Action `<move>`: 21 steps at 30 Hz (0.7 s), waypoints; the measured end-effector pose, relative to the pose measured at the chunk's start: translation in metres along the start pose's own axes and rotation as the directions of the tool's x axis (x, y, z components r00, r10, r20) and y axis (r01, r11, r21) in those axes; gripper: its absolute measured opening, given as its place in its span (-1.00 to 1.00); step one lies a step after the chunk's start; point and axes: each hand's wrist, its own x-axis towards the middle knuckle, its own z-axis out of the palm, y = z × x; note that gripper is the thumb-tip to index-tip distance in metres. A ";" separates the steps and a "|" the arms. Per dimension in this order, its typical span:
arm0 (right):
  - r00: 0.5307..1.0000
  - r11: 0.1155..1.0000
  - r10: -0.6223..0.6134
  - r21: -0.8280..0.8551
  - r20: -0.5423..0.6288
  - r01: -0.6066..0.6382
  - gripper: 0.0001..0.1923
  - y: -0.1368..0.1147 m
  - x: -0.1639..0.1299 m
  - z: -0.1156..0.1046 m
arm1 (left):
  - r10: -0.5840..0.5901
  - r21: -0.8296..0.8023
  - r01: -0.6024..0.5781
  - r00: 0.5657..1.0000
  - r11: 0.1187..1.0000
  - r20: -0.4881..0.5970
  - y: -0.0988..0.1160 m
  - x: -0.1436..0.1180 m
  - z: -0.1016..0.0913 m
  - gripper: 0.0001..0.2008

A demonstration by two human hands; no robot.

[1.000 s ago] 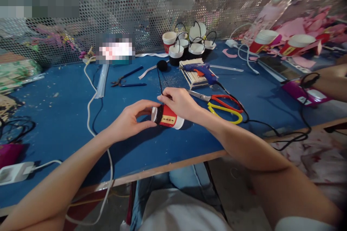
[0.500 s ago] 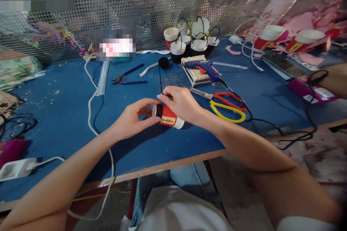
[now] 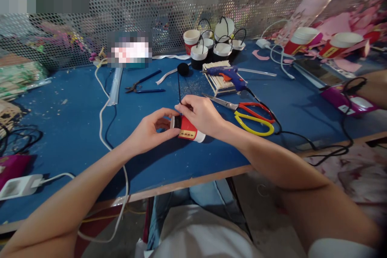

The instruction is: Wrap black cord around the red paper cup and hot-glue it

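A red paper cup (image 3: 188, 133) lies on its side near the table's front edge, its base end wound with black cord. My left hand (image 3: 154, 130) grips that wound end between thumb and fingers. Above the cup, my right hand (image 3: 199, 113) pinches the black cord (image 3: 179, 86), which runs taut back to a black ball of cord (image 3: 183, 69). The right fingertips partly hide where cord meets cup. To the right of my right hand lie scissors (image 3: 254, 119) with one red and one yellow handle.
A blue glue gun (image 3: 228, 75) rests on a small stick rack (image 3: 219, 88). Blue-handled pliers (image 3: 145, 82) lie at left. Several black-wrapped cups (image 3: 198, 57) with cord handles stand behind. A white cable (image 3: 101, 129) crosses the left side. Another person's arm (image 3: 373, 88) shows at far right.
Both hands keep the same hold on the cup and cord. The view has shifted very slightly; otherwise little differs.
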 end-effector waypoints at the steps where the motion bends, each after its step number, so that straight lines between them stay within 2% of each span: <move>1: 1.000 1.000 -0.002 0.005 0.001 0.002 -0.70 -0.001 0.000 -0.001 | 0.004 0.009 -0.004 1.000 1.000 -0.002 0.000 0.000 0.000 -0.62; 7: 1.000 0.982 0.001 0.188 0.028 -0.007 -0.72 -0.006 0.000 -0.012 | 0.075 0.051 -0.074 0.997 0.996 -0.010 -0.003 -0.001 0.001 -0.61; 13: 0.990 0.924 -0.016 0.379 0.142 -0.039 -0.76 -0.009 0.016 -0.020 | 0.269 0.186 -0.262 0.963 0.947 -0.013 -0.002 -0.004 0.006 -0.53; 18: 0.979 0.909 0.024 0.404 0.201 -0.105 -0.77 -0.007 0.049 -0.017 | 0.312 0.279 -0.327 0.945 0.903 0.098 0.003 -0.007 0.007 -0.44; 21: 0.982 0.951 0.023 0.298 0.189 -0.079 -0.76 -0.003 0.075 -0.012 | 0.310 0.312 -0.343 0.938 0.886 0.153 0.007 -0.007 0.006 -0.47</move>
